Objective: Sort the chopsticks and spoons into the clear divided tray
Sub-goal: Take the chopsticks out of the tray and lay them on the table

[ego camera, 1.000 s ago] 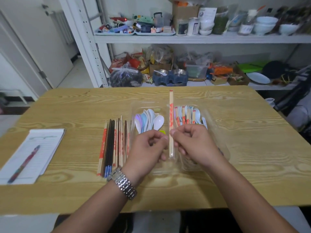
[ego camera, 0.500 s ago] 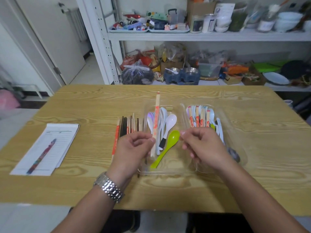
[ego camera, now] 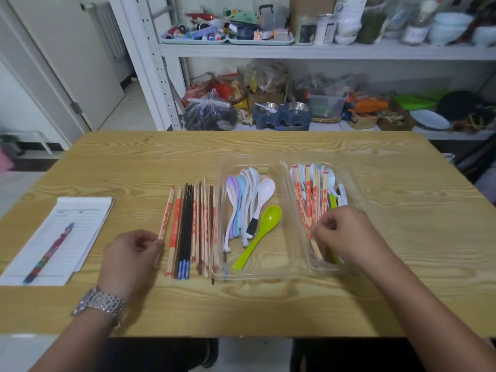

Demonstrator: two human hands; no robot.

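Note:
A clear divided tray (ego camera: 268, 275) lies mid-table. Its left compartment holds several pastel and white spoons (ego camera: 248, 200) and a green spoon (ego camera: 259, 236). The right compartment holds red-printed wooden chopsticks (ego camera: 308, 194) mixed with a few spoons. A row of wooden and black chopsticks (ego camera: 192, 229) lies on the table left of the tray. My left hand (ego camera: 131, 256) pinches one red-printed chopstick (ego camera: 166, 213) at that row's left edge, its far end resting on the table. My right hand (ego camera: 349, 237) is inside the right compartment, fingers curled against the chopsticks' near ends; I cannot see whether it grips one.
A notepad (ego camera: 80, 210) with a colourful pen (ego camera: 51, 253) lies at the table's left. White shelving (ego camera: 295, 52) crowded with bags, bowls and jars stands behind the far table edge. Bare wood shows right of the tray and along the near edge.
My left hand carried the chopstick from above the tray leftward and down to the row on the table. My right hand let go of it and moved into the right compartment.

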